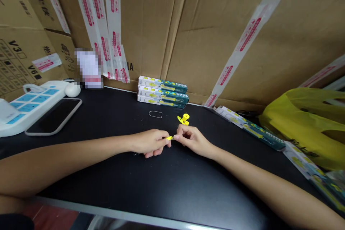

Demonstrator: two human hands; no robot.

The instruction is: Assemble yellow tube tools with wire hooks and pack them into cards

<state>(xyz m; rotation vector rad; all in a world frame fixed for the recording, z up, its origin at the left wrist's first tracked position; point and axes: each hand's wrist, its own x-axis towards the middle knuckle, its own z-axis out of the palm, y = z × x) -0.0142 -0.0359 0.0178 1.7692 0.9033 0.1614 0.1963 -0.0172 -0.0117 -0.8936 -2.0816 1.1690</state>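
A small yellow plastic piece point(169, 138) is pinched between the thumb and fingers of my left hand point(152, 143). Close against it from the right, my right hand point(192, 140) has thumb and forefinger closed on a thin metal bit, mostly hidden by the fingertips. Just beyond my right hand lie several loose yellow plastic parts point(184, 118), one shaped like a knob. A bent U-shaped metal wire point(155, 114) rests flat on the black table point(161, 190), past my left hand.
Two printed boxes point(163, 97) are stacked at the back by a cardboard wall point(145, 25). More such boxes point(250, 127) lie along the right, beside a yellow plastic bag point(302, 125). At left are a phone point(55, 116) and a white power strip point(35, 102).
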